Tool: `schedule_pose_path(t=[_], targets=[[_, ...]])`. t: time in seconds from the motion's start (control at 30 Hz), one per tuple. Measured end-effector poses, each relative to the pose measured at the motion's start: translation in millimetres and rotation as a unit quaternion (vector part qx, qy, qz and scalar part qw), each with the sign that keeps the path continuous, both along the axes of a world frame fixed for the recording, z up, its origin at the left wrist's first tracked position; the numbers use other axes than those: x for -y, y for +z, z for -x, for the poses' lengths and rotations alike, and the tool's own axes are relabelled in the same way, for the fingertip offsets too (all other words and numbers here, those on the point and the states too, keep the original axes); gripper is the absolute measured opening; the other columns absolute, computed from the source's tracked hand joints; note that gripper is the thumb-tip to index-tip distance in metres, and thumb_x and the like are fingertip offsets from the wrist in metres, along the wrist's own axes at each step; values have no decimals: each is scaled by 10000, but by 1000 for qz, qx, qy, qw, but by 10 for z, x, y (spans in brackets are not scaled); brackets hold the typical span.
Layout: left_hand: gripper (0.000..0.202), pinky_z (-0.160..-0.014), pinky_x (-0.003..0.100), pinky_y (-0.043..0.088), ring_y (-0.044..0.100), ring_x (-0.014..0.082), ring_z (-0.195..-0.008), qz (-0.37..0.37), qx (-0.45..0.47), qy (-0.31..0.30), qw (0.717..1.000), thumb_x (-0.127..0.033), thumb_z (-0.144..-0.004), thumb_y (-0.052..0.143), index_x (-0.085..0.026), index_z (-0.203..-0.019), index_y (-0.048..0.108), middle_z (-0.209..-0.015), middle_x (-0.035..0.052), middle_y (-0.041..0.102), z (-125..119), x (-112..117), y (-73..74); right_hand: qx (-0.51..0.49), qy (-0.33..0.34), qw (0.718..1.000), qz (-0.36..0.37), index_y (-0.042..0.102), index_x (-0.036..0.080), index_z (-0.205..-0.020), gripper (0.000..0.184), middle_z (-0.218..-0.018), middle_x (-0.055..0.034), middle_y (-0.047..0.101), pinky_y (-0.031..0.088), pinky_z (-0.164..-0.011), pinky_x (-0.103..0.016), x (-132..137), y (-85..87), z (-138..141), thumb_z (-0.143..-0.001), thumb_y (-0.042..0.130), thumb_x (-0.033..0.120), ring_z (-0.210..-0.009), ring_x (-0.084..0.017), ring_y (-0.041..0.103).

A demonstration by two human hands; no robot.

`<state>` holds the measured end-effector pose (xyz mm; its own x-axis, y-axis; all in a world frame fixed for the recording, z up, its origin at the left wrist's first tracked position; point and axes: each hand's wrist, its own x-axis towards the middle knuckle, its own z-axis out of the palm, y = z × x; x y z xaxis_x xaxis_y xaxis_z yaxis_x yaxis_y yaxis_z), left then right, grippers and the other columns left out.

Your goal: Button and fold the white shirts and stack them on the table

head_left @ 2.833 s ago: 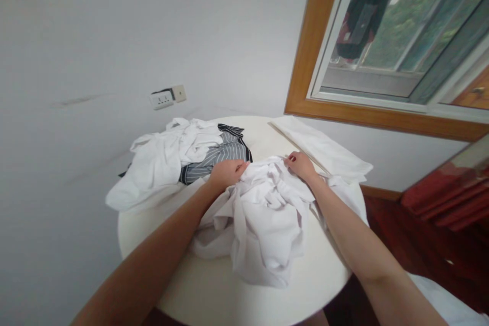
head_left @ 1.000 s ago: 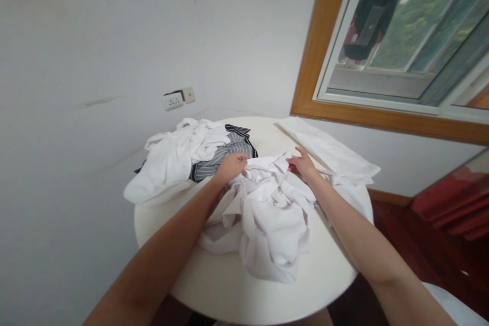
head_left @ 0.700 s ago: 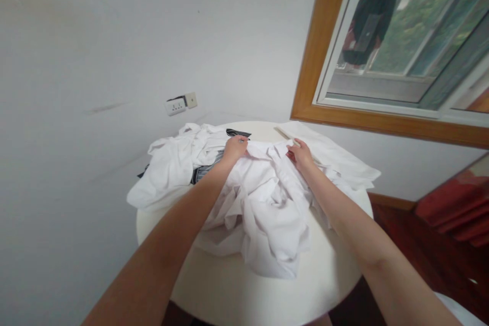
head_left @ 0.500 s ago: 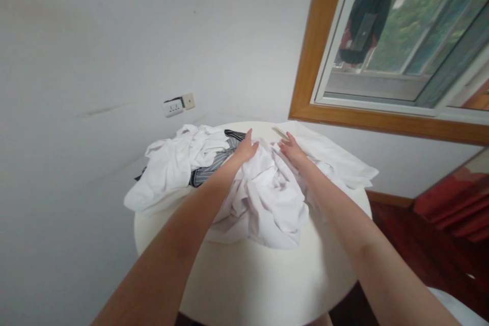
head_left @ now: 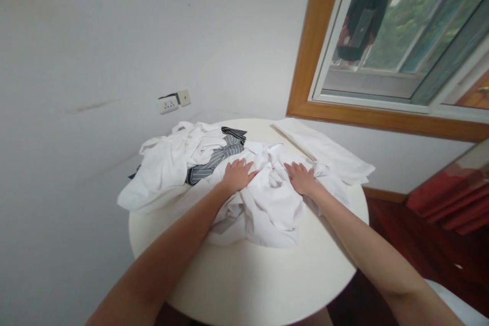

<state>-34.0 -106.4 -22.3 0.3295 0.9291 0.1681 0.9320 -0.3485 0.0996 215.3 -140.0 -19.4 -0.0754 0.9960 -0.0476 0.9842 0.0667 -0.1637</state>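
Observation:
A crumpled white cloth garment [head_left: 269, 204] lies in folds across the middle of the round white table [head_left: 252, 280]. My left hand [head_left: 237, 175] rests palm down on its left part, fingers spread. On the right part my right hand [head_left: 300, 178] lies flat too, its fingers stretched toward the middle. Left of my left hand is a heap of white clothes [head_left: 168, 163], with a grey striped cloth [head_left: 217, 160] beside it. Beyond my right hand a flat, folded white cloth [head_left: 328, 147] reaches the table's far right edge.
The wall behind the table carries a power socket [head_left: 168, 104]. A wood-framed window [head_left: 382, 117] is at the upper right. Red fabric [head_left: 451, 196] hangs low on the right, above a dark wooden floor [head_left: 397, 234].
Both hands have come back toward me and moved apart, from the garment's far edge to lying flat on it. The garment is spread wider at its far side.

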Motion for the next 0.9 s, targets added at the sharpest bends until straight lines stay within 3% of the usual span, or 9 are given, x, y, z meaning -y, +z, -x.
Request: schedule_pose_path(t=[0.1, 0.23, 0.43, 0.6, 0.77, 0.83, 0.9], targets=[[577, -1077, 606, 257, 351, 359, -1366, 24, -3, -22, 999, -567, -919, 356, -263, -1398, 461, -1484, 154, 403, 107, -33, -60, 26, 40, 999, 3, 249, 249, -1518, 610, -1585, -137, 167, 129, -1060, -713, 92, -33, -58, -930, 402, 294, -1436, -395, 136], [624, -1081, 624, 245, 329, 361, -1382, 35, -13, -46, 998, -586, -906, 373, -259, -1437, 406, -1505, 155, 370, 210, -7, -59, 28, 83, 996, 11, 284, 238, -1509, 623, -1588, -124, 158, 92, -1093, -678, 187, -10, -257, -920, 407, 401, -1451, -363, 102], [611, -1072, 639, 256, 353, 390, -1359, -17, -9, -67, 998, -519, -902, 442, -259, -1453, 391, -1489, 169, 391, 211, 441, -100, 12, 123, 992, -5, 338, 248, -1486, 646, -1582, -101, 191, 75, -1122, -636, 380, -39, -485, -876, 461, 419, -1456, -329, 113], [574, -1106, 591, 240, 364, 355, -1361, -39, -2, -111, 993, -491, -903, 452, -271, -1433, 424, -1477, 139, 420, 321, 814, -169, 0, 137, 990, -14, 359, 275, -1475, 694, -1579, -82, 207, 43, -1142, -597, 616, -82, -625, -835, 538, 474, -1458, -313, 117], [467, -1081, 429, 345, 484, 271, -1259, -37, 35, -202, 978, -477, -895, 481, -254, -1296, 571, -1375, 103, 540, 492, 779, 8, -49, 154, 987, -2, 430, 277, -1434, 719, -1569, -80, 243, 61, -1156, -570, 703, -50, -720, -795, 595, 563, -1451, -316, 159], [378, -1013, 401, 404, 555, 257, -1138, -62, 46, -157, 985, -444, -908, 463, -222, -1151, 651, -1214, 117, 631, 541, 728, 148, -83, 142, 986, -16, 539, 258, -1352, 590, -1523, -87, 354, 159, -1157, -521, 660, 23, -684, -850, 524, 568, -1417, -305, 269], [354, -941, 426, 436, 575, 282, -1047, -101, 25, -63, 993, -439, -906, 458, -192, -1046, 669, -1069, 141, 652, 585, 700, 272, -108, 122, 985, -48, 639, 231, -1234, 478, -1410, -96, 511, 283, -1119, -430, 571, 132, -614, -926, 416, 521, -1326, -269, 423]])
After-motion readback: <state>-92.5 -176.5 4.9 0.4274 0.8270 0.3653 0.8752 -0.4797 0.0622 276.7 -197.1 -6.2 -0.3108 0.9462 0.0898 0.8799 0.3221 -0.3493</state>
